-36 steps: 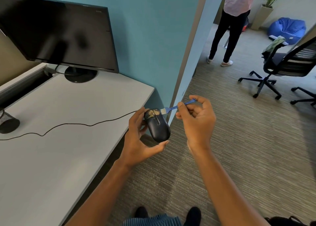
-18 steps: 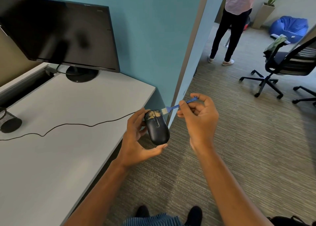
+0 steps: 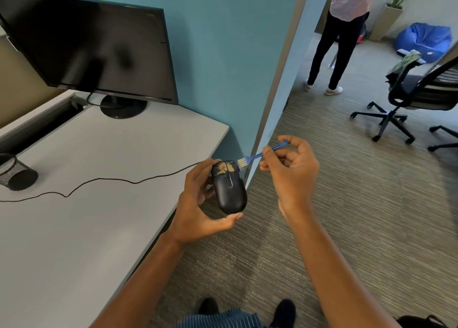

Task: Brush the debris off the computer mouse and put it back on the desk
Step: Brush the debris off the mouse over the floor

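On the far left a mesh cup [image 3: 15, 172] is stood on the surface [image 3: 74, 228], and a monitor [image 3: 94, 47] is set back against the wall. A thin cable [image 3: 111, 180] is trailed across the surface to the mouse [image 3: 229, 191], which is held up past the surface's edge, above the carpet, probably so that what is swept off falls to the floor. The mouse is gripped by the left hand [image 3: 198, 208], fingers curled round its side and the thumb propped under its rear end, top turned upward. Tan debris [image 3: 225, 167] is seen on its front end. The bristles of a small blue brush [image 3: 257, 155] are brought against the front right corner, its handle pinched by the right hand [image 3: 290, 171]. Brushing is judged under way.
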Available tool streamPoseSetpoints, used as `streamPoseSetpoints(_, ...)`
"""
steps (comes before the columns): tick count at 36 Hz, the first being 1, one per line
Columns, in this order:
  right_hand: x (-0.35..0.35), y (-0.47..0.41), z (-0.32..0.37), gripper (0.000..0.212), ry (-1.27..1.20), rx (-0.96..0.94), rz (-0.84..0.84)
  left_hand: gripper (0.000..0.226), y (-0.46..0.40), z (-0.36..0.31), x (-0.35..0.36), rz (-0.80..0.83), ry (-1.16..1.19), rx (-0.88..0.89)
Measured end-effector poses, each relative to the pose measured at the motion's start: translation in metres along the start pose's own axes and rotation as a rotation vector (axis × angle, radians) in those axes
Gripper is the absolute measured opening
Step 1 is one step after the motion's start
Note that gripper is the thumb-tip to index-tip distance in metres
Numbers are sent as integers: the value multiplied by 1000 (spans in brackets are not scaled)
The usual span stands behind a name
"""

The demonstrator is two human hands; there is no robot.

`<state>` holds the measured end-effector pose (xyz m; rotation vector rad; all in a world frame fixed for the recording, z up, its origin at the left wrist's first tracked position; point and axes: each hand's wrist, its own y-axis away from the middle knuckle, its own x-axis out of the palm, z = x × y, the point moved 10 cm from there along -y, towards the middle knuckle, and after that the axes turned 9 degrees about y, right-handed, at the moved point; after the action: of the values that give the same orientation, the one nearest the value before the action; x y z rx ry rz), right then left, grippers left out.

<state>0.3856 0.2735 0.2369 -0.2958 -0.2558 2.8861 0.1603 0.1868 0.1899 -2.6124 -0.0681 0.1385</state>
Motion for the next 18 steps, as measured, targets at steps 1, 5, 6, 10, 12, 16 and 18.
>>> streamPoseSetpoints(1,-2,0,0,31,-16,1,-14,123,0,1,0,0,-1,-6)
streamPoseSetpoints(5,5,2,1,33,-71,18,36,127,2,2,-2,7,2,-4)
streamPoseSetpoints(6,8,3,0,33,-64,23,55,127,2,3,-3,7,-1,-8)
streamPoseSetpoints(10,7,5,-2,33,-13,41,7,125,4,7,-4,5,-22,-14)
streamPoseSetpoints(12,4,4,0,33,-35,39,-20,125,5,8,-5,3,-11,-19)
streamPoseSetpoints(16,15,6,4,34,-31,15,69,126,4,8,-5,8,7,-17)
streamPoseSetpoints(18,16,7,5,34,14,7,66,125,4,8,-6,6,-10,-10)
